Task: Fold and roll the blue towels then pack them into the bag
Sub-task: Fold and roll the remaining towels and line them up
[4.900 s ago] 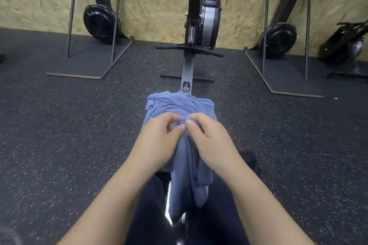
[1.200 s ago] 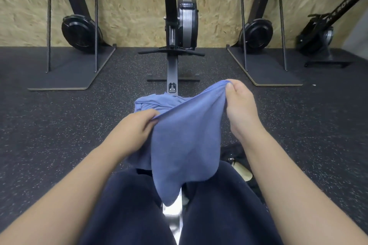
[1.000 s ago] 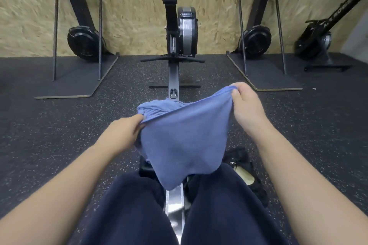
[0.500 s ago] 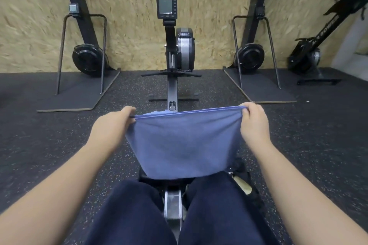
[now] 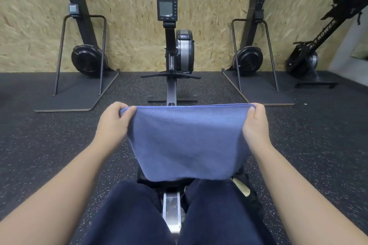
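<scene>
A blue towel (image 5: 187, 141) hangs flat and stretched wide in front of me, its top edge level. My left hand (image 5: 113, 123) pinches the top left corner and my right hand (image 5: 255, 123) pinches the top right corner. The lower edge of the towel hangs just above my knees. A dark bag (image 5: 247, 187) with a pale patch lies on the floor to the right of my right knee, mostly hidden by the towel and my leg. The pile of other blue towels is hidden behind the spread one.
I sit astride the rail (image 5: 171, 213) of a rowing machine (image 5: 179, 51) that runs ahead to the chipboard wall. Upright machines on mats stand at the left (image 5: 87, 61) and right (image 5: 249, 59). Speckled black rubber floor (image 5: 39, 145) lies on both sides.
My hands have moved apart and up, pulling the bunched towel out into a flat, taut sheet. The camera has tilted up, showing more of the wall.
</scene>
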